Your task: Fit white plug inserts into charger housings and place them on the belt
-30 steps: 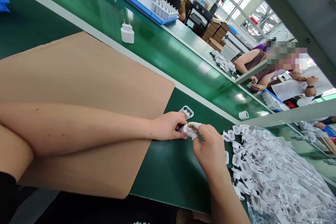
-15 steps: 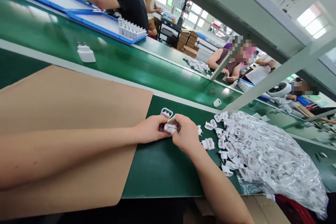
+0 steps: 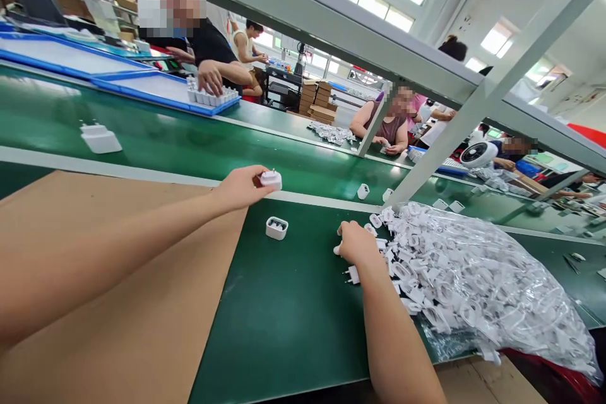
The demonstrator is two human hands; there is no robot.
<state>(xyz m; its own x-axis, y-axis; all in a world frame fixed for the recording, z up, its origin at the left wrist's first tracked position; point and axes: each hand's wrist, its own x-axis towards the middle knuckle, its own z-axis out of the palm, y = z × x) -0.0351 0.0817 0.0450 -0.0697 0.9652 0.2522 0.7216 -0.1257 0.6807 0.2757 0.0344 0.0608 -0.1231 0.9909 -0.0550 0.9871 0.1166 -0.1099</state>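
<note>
My left hand (image 3: 239, 189) is stretched out over the pale rail beside the green belt, its fingers closed on a white charger (image 3: 271, 180) with two pins pointing up. A white charger housing (image 3: 276, 229) stands below it on the green table, its open top showing dark parts inside. On the right, my right hand (image 3: 358, 243) is at the edge of a heap of white plug caps (image 3: 426, 265). Its fingers are curled, and a small white bit shows at the fingertips; what they hold is unclear. A loose plug cap (image 3: 353, 274) with pins lies just below this hand.
A brown cardboard sheet (image 3: 118, 303) covers the table's left. Clear plastic bagging (image 3: 521, 284) wraps the heap. Another charger (image 3: 100, 138) and a housing (image 3: 363, 191) sit on the green belt (image 3: 180, 145). A slanted metal post (image 3: 435, 145) rises behind. Co-workers sit across by blue trays (image 3: 156, 87).
My hands have parted. The left has carried the charger up and left toward the belt; the right has moved right to the plug caps. The view has shifted, and a co-worker's hand now reaches a tray.
</note>
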